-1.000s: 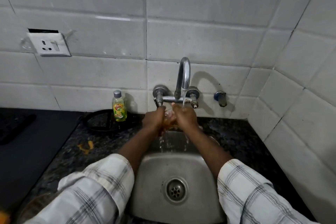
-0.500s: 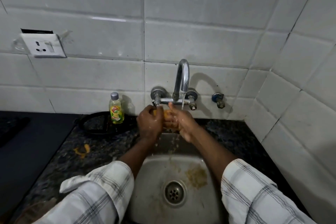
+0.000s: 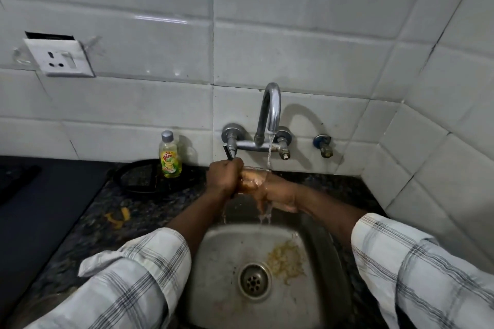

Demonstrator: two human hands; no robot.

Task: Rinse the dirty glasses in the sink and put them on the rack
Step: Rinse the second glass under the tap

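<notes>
A clear glass [image 3: 250,178] with brownish dirt in it is held over the back of the steel sink [image 3: 211,262], just under the tap [image 3: 270,109]. Water runs from the spout [image 3: 269,153] onto the glass's right side and over my fingers. My left hand [image 3: 223,177] is curled against the glass's left end; whether its fingers go inside is hidden. From the right and underneath, my right hand [image 3: 275,193] wraps around the glass. Dirty water drips from both hands into the basin.
Yellowish food residue [image 3: 286,262] lies beside the drain [image 3: 254,279]. A dish soap bottle [image 3: 170,155] stands at the wall, in front of a dark round object [image 3: 136,177]. Orange scraps [image 3: 117,218] lie on the dark granite counter [image 3: 149,208]. Tiled wall close on the right.
Both hands have stayed under the tap, turning the glass. Yellowish residue has washed down into the basin and now lies beside the drain.
</notes>
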